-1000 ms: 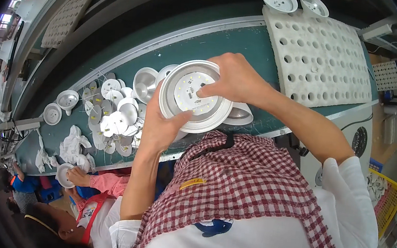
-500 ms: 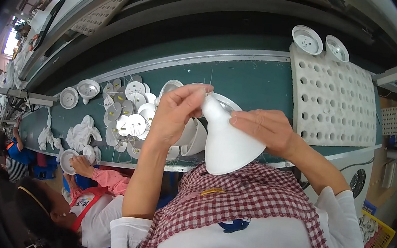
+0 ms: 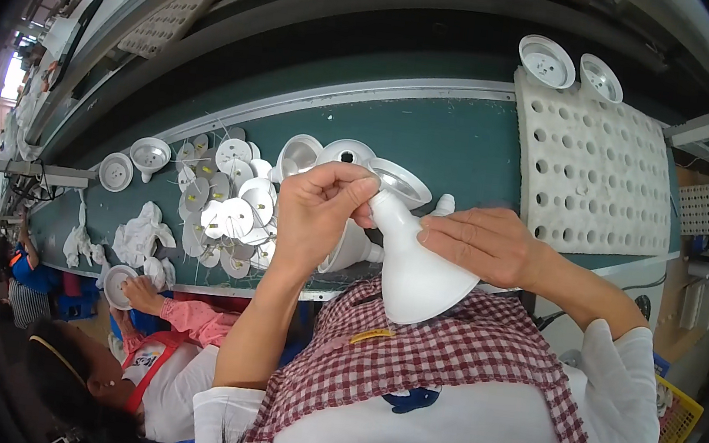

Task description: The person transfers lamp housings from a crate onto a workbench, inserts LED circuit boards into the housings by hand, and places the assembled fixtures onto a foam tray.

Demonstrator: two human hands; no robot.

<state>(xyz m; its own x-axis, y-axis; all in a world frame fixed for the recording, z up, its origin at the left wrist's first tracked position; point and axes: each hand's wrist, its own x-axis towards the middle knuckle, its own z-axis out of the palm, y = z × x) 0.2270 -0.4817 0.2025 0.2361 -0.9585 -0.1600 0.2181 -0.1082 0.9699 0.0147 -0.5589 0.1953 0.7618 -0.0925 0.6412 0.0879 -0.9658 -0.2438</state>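
Observation:
A white cone-shaped lamp housing [image 3: 425, 278] is tilted in front of my apron, wide end down and toward me, narrow neck up and to the left. My left hand [image 3: 312, 212] pinches at the tip of the neck; whatever else lies between thumb and fingers is hidden. Flat along the housing's side, my right hand [image 3: 491, 248] grips it below the neck. Just beyond my hands lie several more white lamp housings, one with its silvery inside [image 3: 398, 183] showing. To the left of my left hand is a heap of round white discs [image 3: 237, 217] with thin wires.
A white foam board [image 3: 596, 175] with rows of holes covers the bench's right end, two lamp cups [image 3: 547, 64] at its far edge. White cloth gloves [image 3: 143, 232] lie on the left. A co-worker at the lower left holds a white lamp cup [image 3: 118, 286].
My left fingers have closed over the neck's tip, and the thin wires that stood up there no longer show. The housing has shifted slightly down and right, with both hands still on it.

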